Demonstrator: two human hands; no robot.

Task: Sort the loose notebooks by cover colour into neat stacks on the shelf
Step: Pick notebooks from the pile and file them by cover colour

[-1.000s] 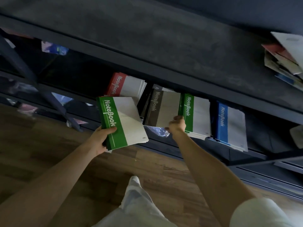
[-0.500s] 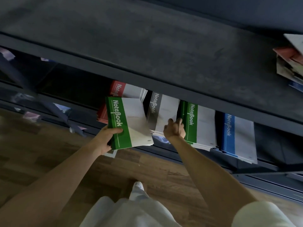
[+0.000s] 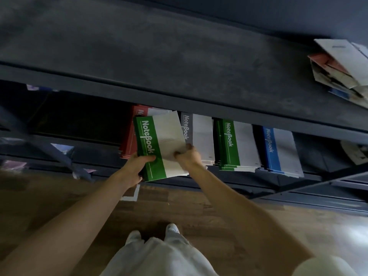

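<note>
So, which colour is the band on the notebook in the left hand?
Green with white lettering, on the notebook the left hand grips; head view.

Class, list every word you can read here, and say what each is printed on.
"NoteBook": held green-banded white notebook
"NoteBook": grey-banded notebook stack
"NoteBook": green-banded notebook stack
"NoteBook": blue-banded notebook stack
Red-banded notebook stack: title mostly hidden, unreadable.

Four notebook stacks (image 3: 239, 144), one held green notebook (image 3: 157, 148), two hands (image 3: 135, 166).
</note>
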